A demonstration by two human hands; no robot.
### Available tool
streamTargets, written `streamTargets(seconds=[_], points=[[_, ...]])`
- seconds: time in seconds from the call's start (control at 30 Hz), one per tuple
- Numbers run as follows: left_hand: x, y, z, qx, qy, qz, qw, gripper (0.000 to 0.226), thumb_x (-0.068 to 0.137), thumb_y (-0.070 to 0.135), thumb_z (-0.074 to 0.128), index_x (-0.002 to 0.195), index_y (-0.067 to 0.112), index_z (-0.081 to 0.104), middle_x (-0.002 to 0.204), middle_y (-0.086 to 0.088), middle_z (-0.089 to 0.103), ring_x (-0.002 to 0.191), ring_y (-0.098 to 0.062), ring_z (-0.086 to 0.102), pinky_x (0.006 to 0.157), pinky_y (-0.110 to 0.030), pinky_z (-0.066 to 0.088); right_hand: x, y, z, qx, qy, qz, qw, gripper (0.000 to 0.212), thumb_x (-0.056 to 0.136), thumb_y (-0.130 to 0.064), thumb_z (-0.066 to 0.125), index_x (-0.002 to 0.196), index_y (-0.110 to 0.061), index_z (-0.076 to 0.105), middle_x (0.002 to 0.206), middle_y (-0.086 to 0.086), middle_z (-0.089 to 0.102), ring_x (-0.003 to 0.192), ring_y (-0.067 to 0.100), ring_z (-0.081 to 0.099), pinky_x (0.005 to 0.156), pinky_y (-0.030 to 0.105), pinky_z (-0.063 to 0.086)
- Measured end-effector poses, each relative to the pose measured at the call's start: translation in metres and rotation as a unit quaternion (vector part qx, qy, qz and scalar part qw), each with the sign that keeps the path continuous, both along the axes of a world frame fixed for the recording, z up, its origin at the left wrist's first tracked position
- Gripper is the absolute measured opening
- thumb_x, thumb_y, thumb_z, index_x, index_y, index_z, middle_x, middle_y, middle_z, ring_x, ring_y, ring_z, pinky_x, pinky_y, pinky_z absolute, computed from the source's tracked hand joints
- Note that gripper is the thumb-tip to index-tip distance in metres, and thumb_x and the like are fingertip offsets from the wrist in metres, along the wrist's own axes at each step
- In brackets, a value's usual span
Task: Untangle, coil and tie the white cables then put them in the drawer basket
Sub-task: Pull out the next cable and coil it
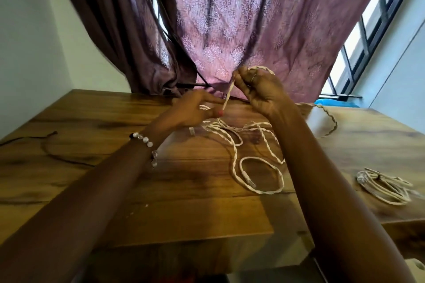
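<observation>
A white twisted cable [236,145] lies in loose loops on the wooden table [115,126]. My right hand [262,92] is raised above the table's far edge, shut on a small loop of this cable. From it a strand runs down to my left hand [193,110], which pinches the strand between thumb and fingers just above the table. The cable's plug end [249,182] rests inside the nearest loop. A second white cable [384,185] lies coiled on the table at the right. No drawer basket is in view.
A thin black cord [53,154] trails across the table's left side. Pink and brown curtains [241,30] hang behind the far edge. A window with dark bars [368,30] is at the right, with something blue [331,102] below it.
</observation>
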State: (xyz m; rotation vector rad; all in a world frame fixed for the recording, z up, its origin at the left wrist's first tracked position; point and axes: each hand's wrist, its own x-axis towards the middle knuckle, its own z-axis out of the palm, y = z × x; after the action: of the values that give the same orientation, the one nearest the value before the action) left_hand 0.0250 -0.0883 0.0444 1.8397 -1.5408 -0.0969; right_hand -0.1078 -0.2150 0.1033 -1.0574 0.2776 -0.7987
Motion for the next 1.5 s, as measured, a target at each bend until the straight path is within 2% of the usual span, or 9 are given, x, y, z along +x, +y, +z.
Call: streamTargets(seconds=[0.17,0.3,0.5,0.57,0.67,0.9,1.2,1.3,1.5], points=[[-0.027,-0.005,0.014,-0.1,0.277,-0.012,0.955,0.009,0.086,0.002,0.064,0.091,0.001,0.071,0.072,-0.008,0.071,0.062,-0.013,0.068,0.058,-0.021,0.054,-0.022,0.003,0.002,-0.194,0.123,0.0,0.973,0.018,0.095,-0.006,0.054,0.082,0.001,0.064,0.081,0.015,0.067,0.065,0.021,0.066,0.058,0.031,0.057],[-0.024,-0.006,0.032,-0.199,0.538,0.027,0.819,0.017,0.091,-0.002,0.054,0.079,0.003,0.064,0.06,-0.007,0.069,0.055,-0.018,0.069,0.051,-0.032,0.059,-0.049,-0.006,-0.03,-0.405,0.364,0.042,0.838,0.015,0.089,-0.001,0.059,0.102,0.002,0.066,0.097,0.023,0.069,0.071,0.026,0.059,0.058,0.031,0.046],[-0.016,-0.002,0.056,-0.243,0.641,0.017,0.728,0.02,0.096,-0.001,0.046,0.081,0.002,0.059,0.054,-0.007,0.066,0.055,-0.02,0.067,0.072,-0.051,0.055,-0.039,0.005,-0.077,-0.572,0.435,0.117,0.685,0.048,0.077,-0.015,0.071,0.123,-0.019,0.06,0.119,-0.001,0.061,0.1,0.014,0.06,0.085,0.025,0.05],[-0.018,0.005,0.067,-0.282,0.681,0.0,0.676,0.023,0.096,0.0,0.046,0.076,0.001,0.057,0.053,-0.008,0.063,0.048,-0.017,0.064,0.064,-0.045,0.057,-0.039,0.007,-0.082,-0.626,0.455,0.085,0.628,0.029,0.086,-0.009,0.06,0.115,-0.011,0.066,0.105,-0.006,0.06,0.095,0.011,0.056,0.079,0.017,0.04],[0.0,0.019,0.082,-0.348,0.741,-0.032,0.574,0.03,0.096,-0.005,0.041,0.07,0.002,0.053,0.06,-0.006,0.053,0.037,-0.011,0.051,0.035,-0.023,0.048,-0.046,-0.016,-0.098,-0.589,0.485,0.035,0.645,0.021,0.088,-0.001,0.054,0.1,-0.003,0.071,0.098,0.007,0.069,0.092,0.022,0.063,0.081,0.024,0.046],[0.008,0.03,0.064,-0.231,0.646,-0.029,0.727,0.026,0.1,0.013,0.035,0.082,0.01,0.053,0.057,0.006,0.039,0.033,-0.001,0.026,0.027,-0.013,0.015,-0.036,-0.018,-0.094,-0.484,0.38,-0.16,0.772,0.01,0.084,-0.011,0.069,0.091,-0.005,0.067,0.082,0.003,0.067,0.062,0.002,0.053,0.054,0.009,0.039],[-0.004,0.066,0.09,-0.276,0.584,-0.274,0.712,0.036,0.091,0.034,0.039,0.068,0.018,0.064,0.038,0.007,0.027,0.03,-0.005,0.015,0.029,-0.017,0.012,0.007,-0.025,-0.097,-0.43,0.407,-0.108,0.799,0.103,0.045,-0.071,0.073,0.123,-0.007,0.047,0.103,0.01,0.068,0.095,0.027,0.064,0.085,0.044,0.051],[0.007,0.081,0.099,-0.315,0.571,-0.308,0.693,0.048,0.097,0.031,0.031,0.061,0.019,0.06,0.04,0.006,0.018,0.034,-0.007,0.008,0.032,-0.018,0.008,0.022,-0.035,-0.111,-0.426,0.445,-0.146,0.774,0.089,0.06,-0.064,0.076,0.123,-0.008,0.049,0.105,0.011,0.068,0.098,0.03,0.063,0.078,0.034,0.049],[0.033,0.096,0.077,-0.311,0.567,-0.271,0.712,0.045,0.096,0.032,0.03,0.058,0.022,0.052,0.045,0.007,0.013,0.035,-0.007,0.008,0.032,-0.018,0.011,0.033,-0.037,-0.1,-0.263,0.384,-0.239,0.852,0.047,0.072,-0.05,0.073,0.079,-0.008,0.052,0.086,0.015,0.07,0.078,0.031,0.068,0.074,0.044,0.056]])
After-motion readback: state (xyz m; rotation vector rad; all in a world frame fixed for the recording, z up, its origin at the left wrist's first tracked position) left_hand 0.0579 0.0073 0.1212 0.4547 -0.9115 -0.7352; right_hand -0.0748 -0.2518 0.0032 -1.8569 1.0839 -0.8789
